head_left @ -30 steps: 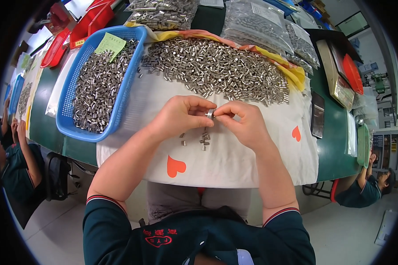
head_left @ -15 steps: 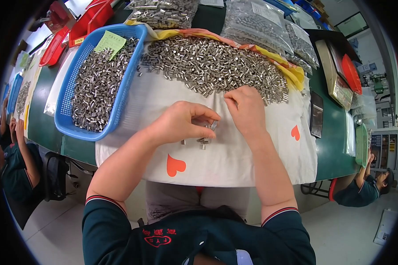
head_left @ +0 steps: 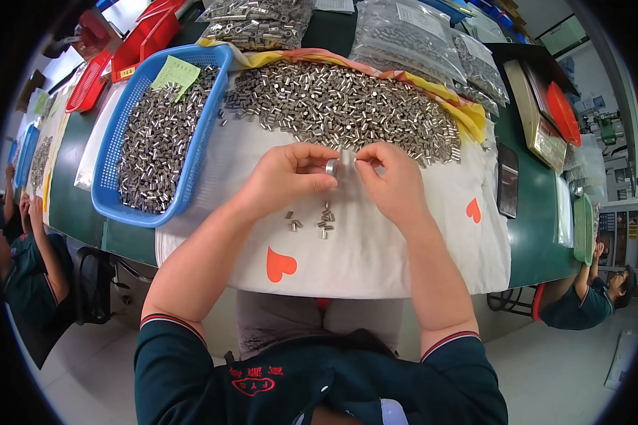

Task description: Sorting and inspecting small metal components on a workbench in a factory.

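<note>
My left hand (head_left: 287,178) pinches a small silver metal ring-like part (head_left: 331,167) between thumb and fingers. My right hand (head_left: 391,183) is right beside it, fingertips pinching a small metal tube (head_left: 345,156) against that part. Both hands hover over a white cloth with red hearts (head_left: 376,248). Several loose small metal tubes (head_left: 317,221) lie on the cloth just below the hands. A large heap of the same metal tubes (head_left: 337,106) spreads across the cloth beyond my fingers.
A blue plastic basket (head_left: 115,191) full of metal tubes with a green note stands at left. Clear bags of parts (head_left: 411,35) lie at the back, red trays (head_left: 145,35) at far left, a scale (head_left: 535,117) at right. Other seated people are at both lower sides.
My right hand reached up to the heap half a second ago and has come back to meet my left hand, now with a tube in its fingertips.
</note>
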A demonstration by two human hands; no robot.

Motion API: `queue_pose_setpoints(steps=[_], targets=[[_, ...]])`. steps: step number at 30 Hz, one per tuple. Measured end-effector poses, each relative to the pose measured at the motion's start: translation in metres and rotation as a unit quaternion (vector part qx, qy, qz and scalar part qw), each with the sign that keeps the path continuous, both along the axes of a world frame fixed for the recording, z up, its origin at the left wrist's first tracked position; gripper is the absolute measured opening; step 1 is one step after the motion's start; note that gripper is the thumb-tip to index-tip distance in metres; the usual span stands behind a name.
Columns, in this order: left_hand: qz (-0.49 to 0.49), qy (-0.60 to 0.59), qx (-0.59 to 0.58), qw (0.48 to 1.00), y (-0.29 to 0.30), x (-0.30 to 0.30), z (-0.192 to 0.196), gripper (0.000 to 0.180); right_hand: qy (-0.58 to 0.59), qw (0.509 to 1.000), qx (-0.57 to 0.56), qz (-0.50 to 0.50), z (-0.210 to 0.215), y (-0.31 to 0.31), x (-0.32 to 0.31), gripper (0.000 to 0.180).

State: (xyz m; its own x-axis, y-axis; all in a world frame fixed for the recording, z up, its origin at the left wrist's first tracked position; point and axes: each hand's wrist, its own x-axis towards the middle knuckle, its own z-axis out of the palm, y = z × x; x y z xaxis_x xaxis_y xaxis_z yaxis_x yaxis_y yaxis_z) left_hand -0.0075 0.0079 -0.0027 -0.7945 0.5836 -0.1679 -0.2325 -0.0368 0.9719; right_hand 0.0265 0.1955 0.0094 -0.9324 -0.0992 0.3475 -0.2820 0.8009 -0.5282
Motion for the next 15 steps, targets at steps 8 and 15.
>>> queue_pose_setpoints(steps=[8,15], targets=[[-0.009,-0.005,0.019,1.0,-0.001,0.001,-0.003,0.036,-0.148,0.946,-0.281,0.072,0.006,-0.009,0.008,0.005],[0.026,0.0,-0.001,1.0,0.001,0.004,-0.007,0.035,0.018,0.991,-0.124,0.056,0.001,-0.019,0.012,0.007]])
